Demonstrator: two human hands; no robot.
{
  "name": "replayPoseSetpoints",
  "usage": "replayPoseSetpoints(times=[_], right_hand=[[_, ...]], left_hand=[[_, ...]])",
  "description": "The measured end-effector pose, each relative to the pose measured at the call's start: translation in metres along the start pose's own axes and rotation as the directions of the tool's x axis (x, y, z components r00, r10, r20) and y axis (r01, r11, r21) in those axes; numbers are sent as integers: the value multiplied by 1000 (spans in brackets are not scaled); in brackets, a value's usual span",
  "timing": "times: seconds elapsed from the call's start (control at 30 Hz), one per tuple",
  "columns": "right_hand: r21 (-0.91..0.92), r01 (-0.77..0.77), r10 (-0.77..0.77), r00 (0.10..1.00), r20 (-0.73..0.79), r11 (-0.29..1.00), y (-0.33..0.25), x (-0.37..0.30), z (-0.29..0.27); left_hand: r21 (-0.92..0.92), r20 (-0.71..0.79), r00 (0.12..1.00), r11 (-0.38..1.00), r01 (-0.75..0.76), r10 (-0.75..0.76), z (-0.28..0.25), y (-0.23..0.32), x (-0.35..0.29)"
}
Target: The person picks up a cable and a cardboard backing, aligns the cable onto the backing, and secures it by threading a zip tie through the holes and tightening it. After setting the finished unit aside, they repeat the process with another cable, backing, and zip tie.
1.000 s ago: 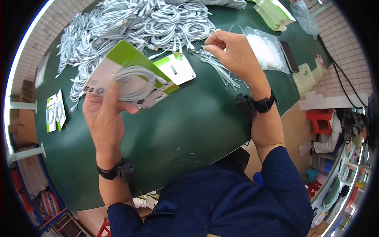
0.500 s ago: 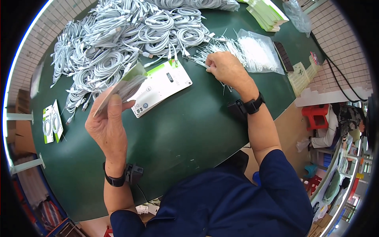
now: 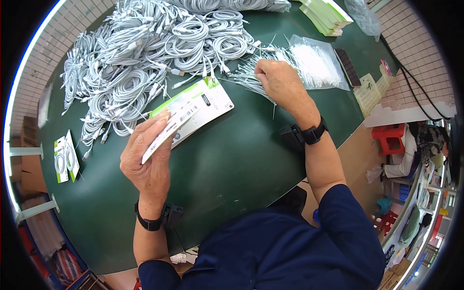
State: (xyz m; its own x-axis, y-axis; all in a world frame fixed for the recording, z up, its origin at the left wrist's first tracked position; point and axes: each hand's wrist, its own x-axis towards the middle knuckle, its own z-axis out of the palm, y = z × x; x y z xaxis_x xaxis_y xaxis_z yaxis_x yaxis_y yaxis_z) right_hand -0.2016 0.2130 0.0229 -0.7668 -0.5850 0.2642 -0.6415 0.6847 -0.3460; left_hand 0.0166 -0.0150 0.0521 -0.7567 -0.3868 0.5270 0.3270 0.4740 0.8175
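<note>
My left hand (image 3: 149,162) is closed round a white-and-green packaging card (image 3: 175,122), held tilted so that its back with a barcode faces me. The side away from me is hidden. Under it on the table lie more white-and-green cards (image 3: 221,100), overlapping each other. My right hand (image 3: 284,83) is over a loose pile of thin white plastic ties (image 3: 249,78). Its fingers are curled together among the tie ends, and what they pinch, if anything, cannot be made out. Beside this hand lies a clear bag of white ties (image 3: 319,65).
A big heap of coiled grey cables (image 3: 145,53) covers the back left. Two carded cables (image 3: 66,157) lie at the left edge. At the back right are a stack of green-and-white cards (image 3: 325,18), a dark phone (image 3: 347,67) and a crumpled plastic bag (image 3: 363,19).
My left hand has moved right and turned its card, so the grey cable seen against it earlier is out of sight. The right hand has shifted slightly, its fingers curling further in.
</note>
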Motion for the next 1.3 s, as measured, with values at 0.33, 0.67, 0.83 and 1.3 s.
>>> replayPoseSetpoints(times=[0.33,0.67,0.83,1.3], right_hand=[[246,173,-128,974,-188,954,-11,1,-7],[367,247,-149,950,-275,897,-34,-3,-3],[345,361,-252,913,-322,866,-41,-5,-3],[703,616,-382,782,-492,355,-92,-33,-32]], left_hand=[[29,6,999,998,-50,50,0,-2,0],[105,84,973,969,-223,215,2,-2,1],[119,106,962,958,-262,250,3,-3,1],[237,165,869,837,-494,466,12,-13,7]])
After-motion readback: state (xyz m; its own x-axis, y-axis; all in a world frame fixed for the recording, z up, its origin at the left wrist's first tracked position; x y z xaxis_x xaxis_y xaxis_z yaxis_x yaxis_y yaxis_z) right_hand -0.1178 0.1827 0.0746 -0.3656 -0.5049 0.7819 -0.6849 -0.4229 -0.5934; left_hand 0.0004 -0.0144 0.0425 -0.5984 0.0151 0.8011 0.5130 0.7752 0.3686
